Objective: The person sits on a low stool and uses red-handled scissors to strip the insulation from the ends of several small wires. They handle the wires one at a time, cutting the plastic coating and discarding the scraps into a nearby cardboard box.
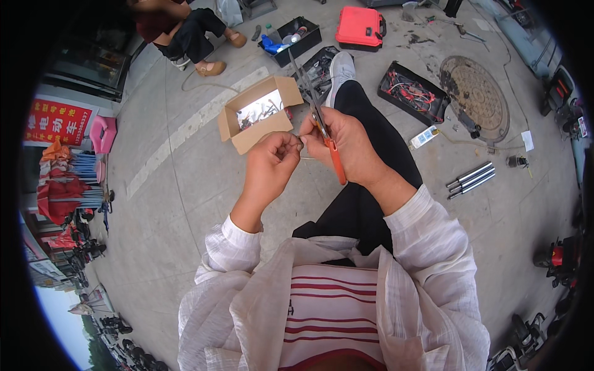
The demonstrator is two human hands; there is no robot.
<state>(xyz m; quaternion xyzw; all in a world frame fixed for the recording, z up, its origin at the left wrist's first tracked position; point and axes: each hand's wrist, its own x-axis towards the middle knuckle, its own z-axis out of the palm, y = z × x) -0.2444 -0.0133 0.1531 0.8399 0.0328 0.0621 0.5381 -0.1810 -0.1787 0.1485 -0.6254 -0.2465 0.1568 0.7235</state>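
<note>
My right hand (356, 148) is closed around a pair of scissors (336, 162) with orange handles, and the long metal blades point forward and away from me. Its thumb and fingertips come close to my left hand (267, 166), which is held in a pinch. Something small and dark sits at the left fingertips, too small to name. Just beyond both hands stands an open cardboard box (250, 141), its flaps spread, with a pale lining and small loose pieces inside.
Several trays and cases lie ahead: a black tray of red wires (413, 93), a red case (359, 28) and a black bin (303, 46). Metal tubes (471, 180) lie right, near a manhole cover (474, 93). Another person (195, 34) sits far left.
</note>
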